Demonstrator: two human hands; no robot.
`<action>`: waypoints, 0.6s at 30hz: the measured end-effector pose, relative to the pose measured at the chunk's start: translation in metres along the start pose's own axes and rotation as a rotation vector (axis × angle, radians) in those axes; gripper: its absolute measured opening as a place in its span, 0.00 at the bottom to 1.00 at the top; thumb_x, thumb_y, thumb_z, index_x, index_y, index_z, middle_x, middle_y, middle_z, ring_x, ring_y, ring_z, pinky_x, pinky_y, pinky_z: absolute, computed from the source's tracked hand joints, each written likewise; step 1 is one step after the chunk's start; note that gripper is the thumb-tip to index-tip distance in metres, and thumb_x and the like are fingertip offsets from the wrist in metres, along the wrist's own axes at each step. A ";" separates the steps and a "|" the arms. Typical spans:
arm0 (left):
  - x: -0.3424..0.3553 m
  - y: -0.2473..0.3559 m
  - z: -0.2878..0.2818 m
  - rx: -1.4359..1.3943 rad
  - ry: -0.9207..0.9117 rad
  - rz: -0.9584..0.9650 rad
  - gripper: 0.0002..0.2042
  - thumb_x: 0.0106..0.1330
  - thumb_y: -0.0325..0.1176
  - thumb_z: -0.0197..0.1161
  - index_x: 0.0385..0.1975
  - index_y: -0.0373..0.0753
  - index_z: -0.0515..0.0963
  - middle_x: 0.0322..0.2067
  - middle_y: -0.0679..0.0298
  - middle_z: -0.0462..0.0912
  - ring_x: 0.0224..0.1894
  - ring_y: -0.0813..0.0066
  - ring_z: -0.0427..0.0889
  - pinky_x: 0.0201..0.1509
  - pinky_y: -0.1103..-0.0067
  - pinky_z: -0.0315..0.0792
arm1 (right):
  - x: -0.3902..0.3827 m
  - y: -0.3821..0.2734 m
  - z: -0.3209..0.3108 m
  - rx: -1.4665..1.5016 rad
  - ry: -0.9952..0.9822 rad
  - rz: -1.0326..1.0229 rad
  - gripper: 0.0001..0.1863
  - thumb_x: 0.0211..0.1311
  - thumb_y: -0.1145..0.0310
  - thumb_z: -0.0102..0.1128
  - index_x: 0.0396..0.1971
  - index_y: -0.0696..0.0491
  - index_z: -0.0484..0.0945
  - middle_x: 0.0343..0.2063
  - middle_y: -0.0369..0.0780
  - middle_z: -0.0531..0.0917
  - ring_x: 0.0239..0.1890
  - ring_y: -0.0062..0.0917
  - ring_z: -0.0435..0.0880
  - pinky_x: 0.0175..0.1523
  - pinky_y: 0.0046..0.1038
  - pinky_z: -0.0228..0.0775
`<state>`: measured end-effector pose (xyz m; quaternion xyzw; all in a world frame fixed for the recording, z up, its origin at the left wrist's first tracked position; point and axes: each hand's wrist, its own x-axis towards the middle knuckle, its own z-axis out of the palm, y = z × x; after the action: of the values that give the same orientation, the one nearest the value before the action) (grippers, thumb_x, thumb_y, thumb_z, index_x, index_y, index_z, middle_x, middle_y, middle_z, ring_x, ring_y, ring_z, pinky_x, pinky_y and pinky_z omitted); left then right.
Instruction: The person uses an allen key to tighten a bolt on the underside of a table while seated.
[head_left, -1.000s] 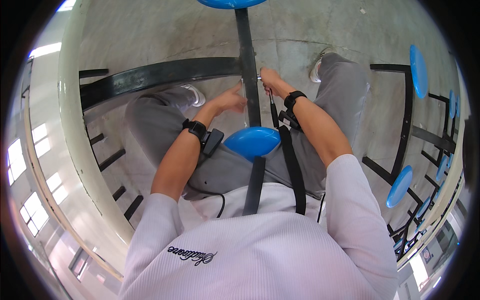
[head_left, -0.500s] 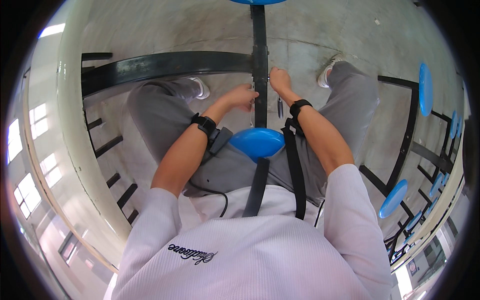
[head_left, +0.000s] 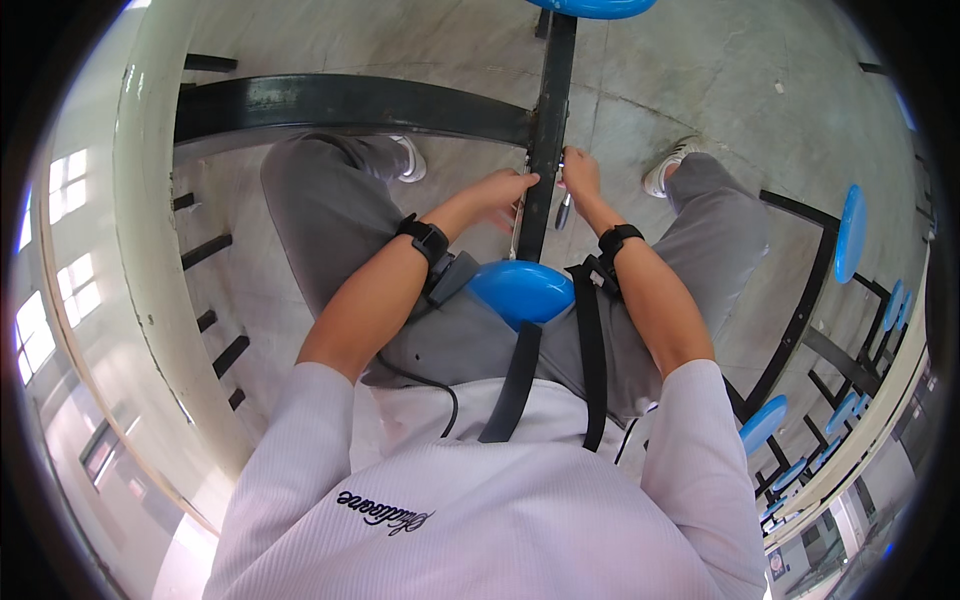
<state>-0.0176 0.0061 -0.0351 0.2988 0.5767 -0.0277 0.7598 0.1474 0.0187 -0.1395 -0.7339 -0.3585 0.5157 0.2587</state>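
I sit astride a black metal beam [head_left: 541, 205] with a blue round seat [head_left: 522, 292] at its near end. On the beam's left side is my left hand [head_left: 503, 192], its fingers bent and its thumb on the beam's top edge. A thin silvery tool [head_left: 517, 226] runs down from these fingers along the beam; its head is hidden. Across from it, my right hand [head_left: 580, 177] is closed against the beam's right side. Below that hand shows the silver-and-dark handle of a hand tool [head_left: 564, 211], whose working end I cannot make out.
A black crossbar [head_left: 360, 108] joins the beam from the left. Another blue seat [head_left: 600, 7] stands at the far end. A pale table edge [head_left: 150, 250] runs along the left. To the right are black frames with blue seats [head_left: 850, 234]. My legs straddle the beam.
The view has shifted, so the beam and seats sit elsewhere in the picture. Both hands stay at the beam; the right hand's tool handle now leans slightly.
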 end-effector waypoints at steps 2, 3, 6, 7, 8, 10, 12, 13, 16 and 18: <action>0.002 -0.001 -0.002 -0.001 0.012 -0.017 0.29 0.62 0.53 0.47 0.53 0.33 0.61 0.42 0.49 0.71 0.38 0.60 0.77 0.35 0.67 0.77 | -0.006 -0.012 0.001 0.001 0.001 0.070 0.21 0.54 0.60 0.41 0.25 0.65 0.75 0.18 0.50 0.76 0.17 0.37 0.76 0.23 0.34 0.68; 0.004 -0.003 -0.002 0.021 0.047 -0.030 0.31 0.61 0.54 0.46 0.55 0.34 0.60 0.43 0.49 0.70 0.40 0.60 0.76 0.38 0.65 0.75 | -0.002 -0.010 0.000 -0.073 -0.043 0.086 0.20 0.54 0.61 0.41 0.24 0.65 0.74 0.17 0.48 0.75 0.16 0.35 0.74 0.21 0.34 0.67; 0.016 -0.007 -0.011 0.081 0.131 -0.021 0.33 0.60 0.56 0.46 0.57 0.35 0.59 0.46 0.49 0.70 0.45 0.59 0.74 0.43 0.62 0.71 | -0.001 -0.020 -0.007 0.012 -0.160 0.251 0.15 0.55 0.62 0.42 0.23 0.60 0.70 0.13 0.41 0.69 0.11 0.28 0.67 0.17 0.32 0.63; 0.019 -0.005 -0.013 0.121 0.177 -0.004 0.34 0.59 0.57 0.46 0.57 0.35 0.58 0.48 0.49 0.70 0.47 0.59 0.73 0.45 0.61 0.69 | 0.000 -0.021 -0.010 0.175 -0.232 0.406 0.12 0.55 0.63 0.42 0.22 0.56 0.68 0.11 0.36 0.64 0.08 0.23 0.61 0.15 0.29 0.60; 0.021 -0.006 -0.015 0.117 0.176 -0.004 0.34 0.59 0.57 0.46 0.57 0.35 0.58 0.48 0.49 0.70 0.47 0.59 0.73 0.45 0.61 0.69 | -0.001 -0.021 -0.010 0.171 -0.231 0.407 0.12 0.55 0.63 0.42 0.22 0.56 0.68 0.11 0.36 0.64 0.08 0.23 0.61 0.15 0.29 0.60; 0.024 -0.006 -0.023 0.046 0.233 0.060 0.33 0.59 0.55 0.46 0.58 0.36 0.58 0.50 0.51 0.70 0.49 0.60 0.72 0.46 0.62 0.66 | -0.001 -0.019 -0.011 0.178 -0.250 0.444 0.11 0.55 0.62 0.43 0.22 0.54 0.66 0.10 0.34 0.62 0.08 0.21 0.59 0.15 0.28 0.59; 0.014 0.003 -0.034 0.095 0.251 0.076 0.31 0.59 0.55 0.47 0.54 0.34 0.64 0.47 0.50 0.72 0.47 0.61 0.74 0.46 0.64 0.67 | -0.009 -0.010 -0.009 0.260 -0.176 0.403 0.13 0.56 0.62 0.43 0.23 0.57 0.67 0.13 0.37 0.65 0.11 0.23 0.63 0.18 0.29 0.63; 0.010 0.007 -0.043 0.131 0.275 0.100 0.30 0.59 0.54 0.47 0.49 0.32 0.69 0.44 0.48 0.75 0.45 0.61 0.75 0.45 0.65 0.68 | -0.010 -0.010 -0.007 0.329 -0.108 0.350 0.15 0.56 0.61 0.42 0.24 0.59 0.69 0.15 0.39 0.69 0.14 0.25 0.68 0.21 0.29 0.66; 0.010 0.006 -0.059 0.635 0.393 0.236 0.27 0.58 0.53 0.49 0.35 0.28 0.76 0.34 0.45 0.78 0.39 0.59 0.78 0.44 0.68 0.68 | -0.009 -0.007 -0.005 0.186 -0.100 -0.071 0.15 0.58 0.62 0.43 0.24 0.60 0.70 0.19 0.41 0.72 0.18 0.25 0.72 0.25 0.27 0.68; 0.004 0.009 -0.058 0.736 0.445 0.247 0.27 0.57 0.51 0.49 0.28 0.26 0.77 0.28 0.44 0.78 0.36 0.55 0.79 0.43 0.70 0.68 | -0.007 -0.002 -0.013 0.103 -0.091 -0.289 0.15 0.59 0.63 0.43 0.25 0.61 0.71 0.20 0.42 0.75 0.20 0.24 0.74 0.27 0.25 0.68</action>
<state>-0.0627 0.0428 -0.0441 0.6147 0.6380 -0.0751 0.4578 0.1573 0.0143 -0.1293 -0.6364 -0.4448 0.5236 0.3508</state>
